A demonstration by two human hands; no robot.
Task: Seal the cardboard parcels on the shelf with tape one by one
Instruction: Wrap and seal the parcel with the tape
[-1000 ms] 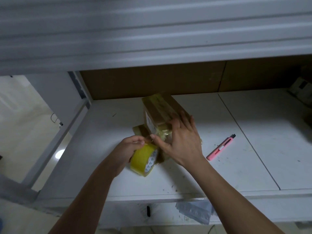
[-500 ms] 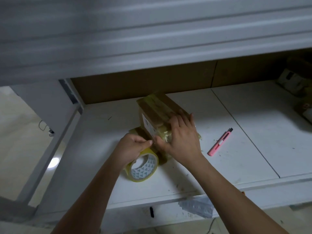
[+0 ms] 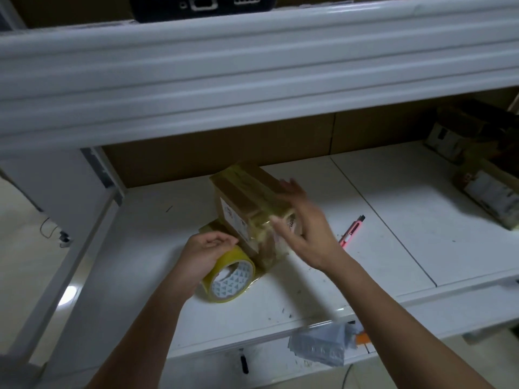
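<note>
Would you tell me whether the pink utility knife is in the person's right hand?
No, the pink utility knife lies on the shelf beside the right hand.

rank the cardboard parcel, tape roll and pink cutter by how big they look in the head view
1. cardboard parcel, clearly the largest
2. tape roll
3. pink utility knife, smallest; the right hand hides part of it, and it lies a little farther back, so its true size is less sure.

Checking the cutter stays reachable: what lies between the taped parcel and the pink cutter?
In the head view, only the right hand, resting open against the parcel, lies before the pink cutter.
</note>
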